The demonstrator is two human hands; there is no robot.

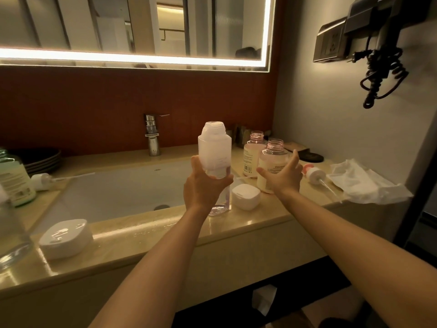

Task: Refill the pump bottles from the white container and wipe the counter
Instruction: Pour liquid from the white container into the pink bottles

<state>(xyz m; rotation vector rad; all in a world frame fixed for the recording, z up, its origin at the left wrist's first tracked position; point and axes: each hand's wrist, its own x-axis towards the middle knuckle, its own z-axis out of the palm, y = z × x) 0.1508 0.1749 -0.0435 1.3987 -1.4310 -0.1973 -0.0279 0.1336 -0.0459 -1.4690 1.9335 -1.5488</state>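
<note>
Left grip (pixel 203 185): your fingers wrapped round the white container (pixel 214 150), held upright at the bench (pixel 260 223) edge beside the sink (pixel 118 185). Right grip (pixel 281 176): spread wide about the near pump bottle (pixel 273 159), uncapped; contact unclear. Container: likely light, thin-walled, squeezable, slick if wet; take it mid-body. Bottle: probably rigid, tippy; steady its shoulder.

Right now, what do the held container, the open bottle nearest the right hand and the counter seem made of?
Container: frosted translucent plastic, probably; liquid shows through low down. Open bottle by the right hand: clear glossy plastic, likely; threaded neck, pale contents visible. Counter: polished beige stone or imitation; it mirrors the light.
</note>
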